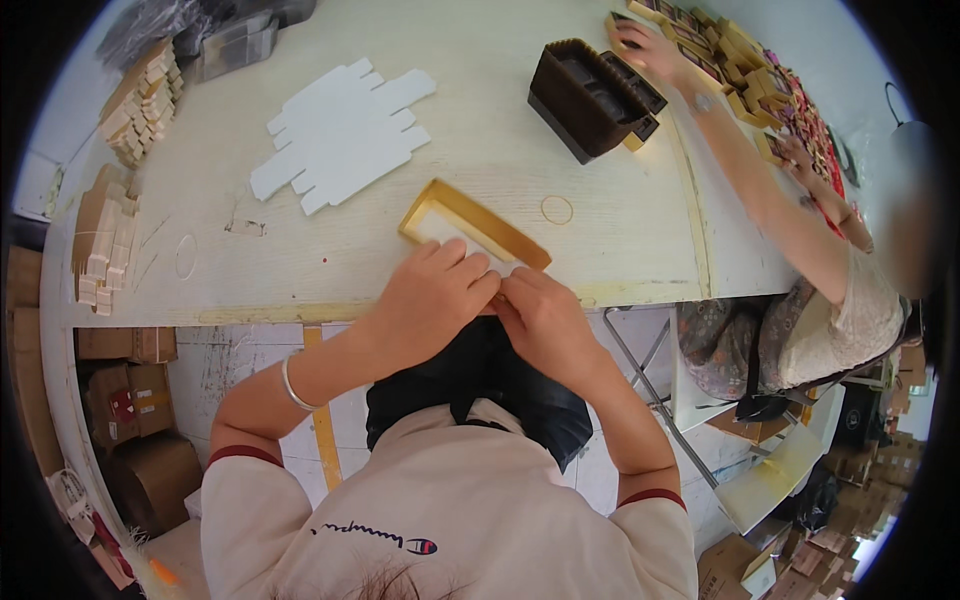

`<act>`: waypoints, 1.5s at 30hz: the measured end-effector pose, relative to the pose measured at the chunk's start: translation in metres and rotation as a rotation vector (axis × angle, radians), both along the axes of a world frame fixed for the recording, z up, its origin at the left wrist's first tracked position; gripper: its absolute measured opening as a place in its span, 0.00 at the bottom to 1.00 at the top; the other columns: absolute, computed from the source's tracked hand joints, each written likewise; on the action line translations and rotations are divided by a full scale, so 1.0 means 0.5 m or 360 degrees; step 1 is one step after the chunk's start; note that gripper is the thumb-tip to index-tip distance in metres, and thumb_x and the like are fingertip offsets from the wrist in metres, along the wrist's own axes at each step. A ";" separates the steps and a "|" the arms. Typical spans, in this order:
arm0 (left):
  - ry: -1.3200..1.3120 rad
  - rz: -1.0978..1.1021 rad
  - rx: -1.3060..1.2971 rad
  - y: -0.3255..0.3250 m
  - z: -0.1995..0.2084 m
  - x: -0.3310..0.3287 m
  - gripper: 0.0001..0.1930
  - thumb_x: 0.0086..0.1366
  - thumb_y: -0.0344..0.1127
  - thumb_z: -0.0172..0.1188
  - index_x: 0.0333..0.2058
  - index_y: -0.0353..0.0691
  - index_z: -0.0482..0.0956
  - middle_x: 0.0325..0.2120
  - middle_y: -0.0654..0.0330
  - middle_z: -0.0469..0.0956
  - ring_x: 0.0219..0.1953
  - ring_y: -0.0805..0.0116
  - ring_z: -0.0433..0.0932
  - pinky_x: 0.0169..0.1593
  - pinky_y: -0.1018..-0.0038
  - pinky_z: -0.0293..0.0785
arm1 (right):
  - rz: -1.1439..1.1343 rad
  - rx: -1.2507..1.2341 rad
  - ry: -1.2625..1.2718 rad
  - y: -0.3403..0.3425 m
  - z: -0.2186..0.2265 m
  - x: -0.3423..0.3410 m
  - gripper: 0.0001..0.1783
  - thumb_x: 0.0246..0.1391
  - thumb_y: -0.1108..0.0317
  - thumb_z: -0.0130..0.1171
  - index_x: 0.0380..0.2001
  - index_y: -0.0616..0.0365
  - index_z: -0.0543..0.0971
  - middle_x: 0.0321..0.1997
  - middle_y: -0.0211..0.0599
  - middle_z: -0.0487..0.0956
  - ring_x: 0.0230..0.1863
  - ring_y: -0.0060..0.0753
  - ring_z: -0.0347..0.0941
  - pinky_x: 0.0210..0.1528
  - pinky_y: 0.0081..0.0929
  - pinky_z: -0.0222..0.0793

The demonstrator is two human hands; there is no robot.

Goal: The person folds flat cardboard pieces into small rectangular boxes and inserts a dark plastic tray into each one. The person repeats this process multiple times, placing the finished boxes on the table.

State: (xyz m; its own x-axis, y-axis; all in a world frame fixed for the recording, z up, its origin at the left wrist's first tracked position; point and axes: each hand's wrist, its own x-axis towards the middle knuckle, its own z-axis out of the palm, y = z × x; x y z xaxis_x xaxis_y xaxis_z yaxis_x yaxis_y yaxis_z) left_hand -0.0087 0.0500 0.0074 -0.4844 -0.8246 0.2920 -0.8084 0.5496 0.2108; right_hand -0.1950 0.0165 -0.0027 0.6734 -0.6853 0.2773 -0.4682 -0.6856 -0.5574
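Observation:
A shallow, open gold box (490,222) with a pale inside lies slanted at the table's front edge. My left hand (430,298) is closed, its curled fingers gripping the near side of the box. Close beside it, my right hand (545,318) is closed too, thumb and fingers pinched at the box's near right corner. The fingers hide most of that near wall. Just right of the box lies a tan rubber band (557,209). Beyond it to the left are flat white die-cut carton blanks (345,135).
Nested dark brown plastic trays (590,100) stand at the back right. A co-worker's hand (650,50) reaches among gold boxes (745,50) there. Folded card pieces (105,235) line the left edge. A grey plastic container (238,48) sits at the back left.

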 end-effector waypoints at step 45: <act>0.1481 -0.0008 0.1325 -0.028 -0.015 0.034 0.25 0.73 0.54 0.35 0.46 0.36 0.68 0.32 0.59 0.75 0.20 0.77 0.66 0.26 0.81 0.65 | -0.0106 0.0472 -0.0857 0.004 -0.041 -0.005 0.08 0.47 0.83 0.60 0.32 0.65 0.73 0.34 0.39 0.72 0.34 0.36 0.72 0.34 0.26 0.71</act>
